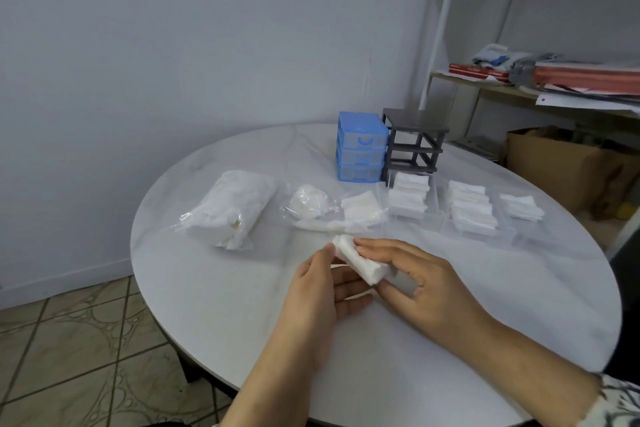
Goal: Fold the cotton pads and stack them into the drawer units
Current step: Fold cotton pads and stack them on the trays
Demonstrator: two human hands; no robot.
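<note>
White round worktop (207, 288), frame centre: both hands, left (322, 291) and right (415, 274), pinch a folded cotton pad (360, 262); loosened grip risks unfolding before reaching the drawers (408, 208), centre right.

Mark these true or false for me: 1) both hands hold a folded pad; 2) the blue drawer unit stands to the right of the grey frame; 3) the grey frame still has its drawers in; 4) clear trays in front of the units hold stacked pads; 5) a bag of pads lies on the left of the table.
1) True: the left hand and right hand pinch one folded pad between them above the table.
2) False: the blue unit stands to the left of the grey frame, right beside it.
3) False: the frame's slots are empty; you see through them.
4) True: three clear trays hold pad stacks.
5) True: the bag lies there.
</note>
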